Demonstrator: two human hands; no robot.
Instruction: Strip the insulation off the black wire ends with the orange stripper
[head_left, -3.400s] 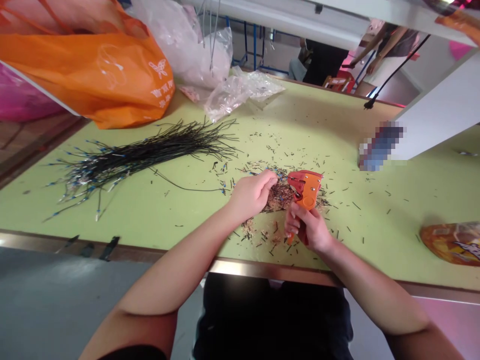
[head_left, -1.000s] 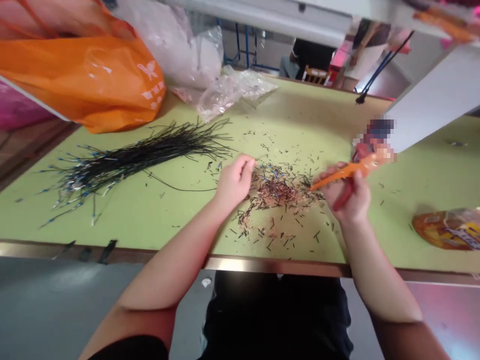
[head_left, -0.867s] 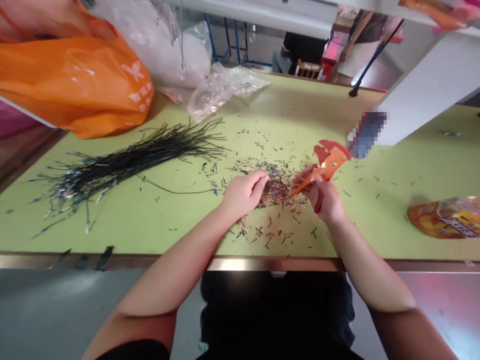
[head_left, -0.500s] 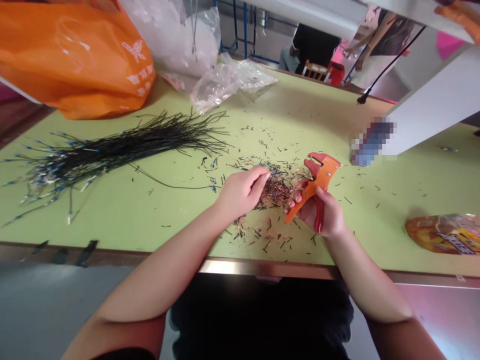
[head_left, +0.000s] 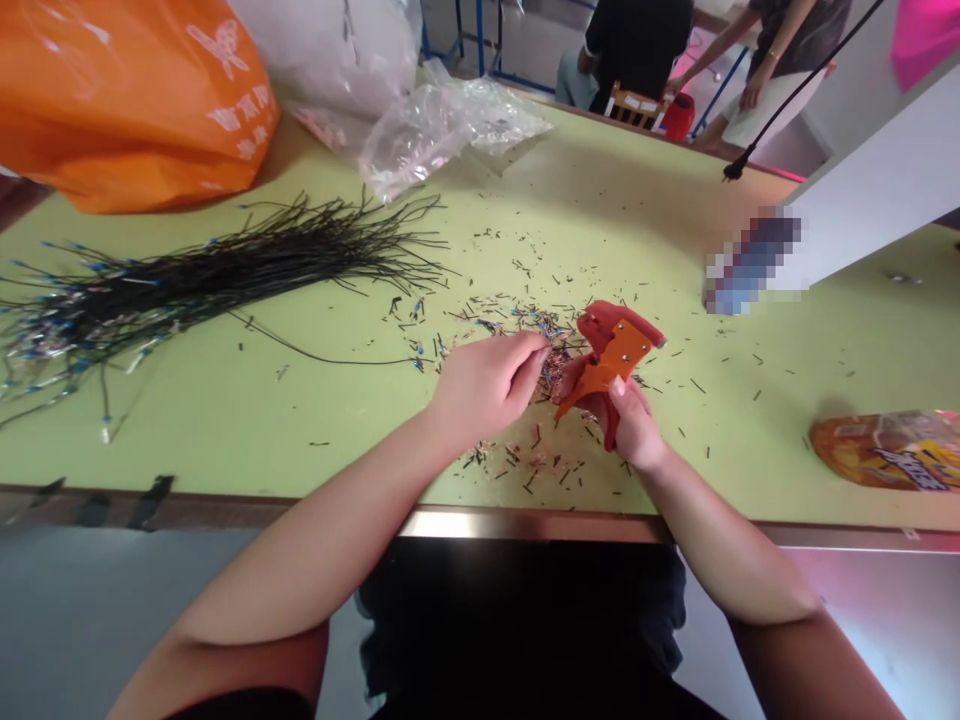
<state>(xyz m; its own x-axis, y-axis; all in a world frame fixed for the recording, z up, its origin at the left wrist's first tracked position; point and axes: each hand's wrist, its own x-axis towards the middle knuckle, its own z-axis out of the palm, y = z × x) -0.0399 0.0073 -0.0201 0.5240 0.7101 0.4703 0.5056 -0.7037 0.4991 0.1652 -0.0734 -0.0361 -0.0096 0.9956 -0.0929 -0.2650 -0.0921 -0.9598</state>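
My left hand hovers over a heap of cut wire bits, its fingers pinched together; anything between them is too small to see. My right hand is shut around the red handles of an orange wire stripper, whose jaws point up and away from me. The stripper sits just beside my left fingertips and partly hides the heap. Left of my hands lies a long bundle of black wires with blue crimped ends. One loose black wire trails from it toward the heap.
The pale green table is strewn with wire bits and has a metal-trimmed front edge. An orange plastic bag and clear plastic bags lie at the back left. A white post and a snack packet stand right. Two people are beyond the table.
My right hand has brought the stripper leftward from near the white post to beside my left fingers. The table appears shifted as my head moved; my left hand stays over the heap.
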